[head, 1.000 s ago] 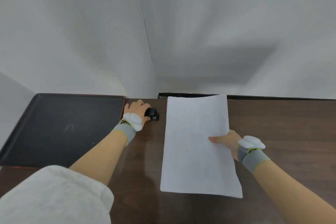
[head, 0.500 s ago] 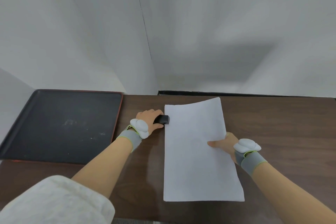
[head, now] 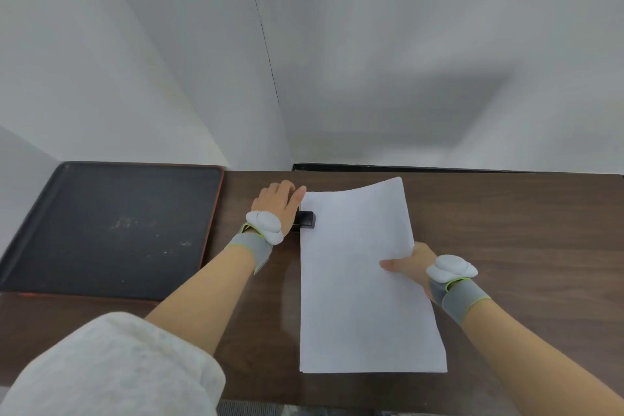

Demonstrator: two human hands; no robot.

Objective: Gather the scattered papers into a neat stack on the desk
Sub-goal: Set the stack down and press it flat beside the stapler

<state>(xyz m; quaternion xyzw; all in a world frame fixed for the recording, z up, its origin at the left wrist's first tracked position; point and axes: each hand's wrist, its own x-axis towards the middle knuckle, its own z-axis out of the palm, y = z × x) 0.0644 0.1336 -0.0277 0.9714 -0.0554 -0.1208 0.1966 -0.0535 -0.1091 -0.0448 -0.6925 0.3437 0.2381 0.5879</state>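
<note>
A stack of white papers (head: pixel 358 280) lies lengthwise on the brown desk (head: pixel 526 233), its edges roughly squared. My right hand (head: pixel 410 263) grips the stack's right edge, thumb on top, and the far right corner curls up off the desk. My left hand (head: pixel 278 201) covers a small black stapler-like object (head: pixel 306 219) at the stack's far left edge, thumb touching the paper's corner. Only the object's near end shows below my palm.
A large black tray with a red rim (head: pixel 101 230) sits at the desk's left end, next to my left forearm. White walls stand close behind the desk. The desk's front edge runs just below the papers.
My left hand carried the black object rightward from beside the tray to the papers' left edge. The right hand kept its grip and the papers' far edge lifted slightly.
</note>
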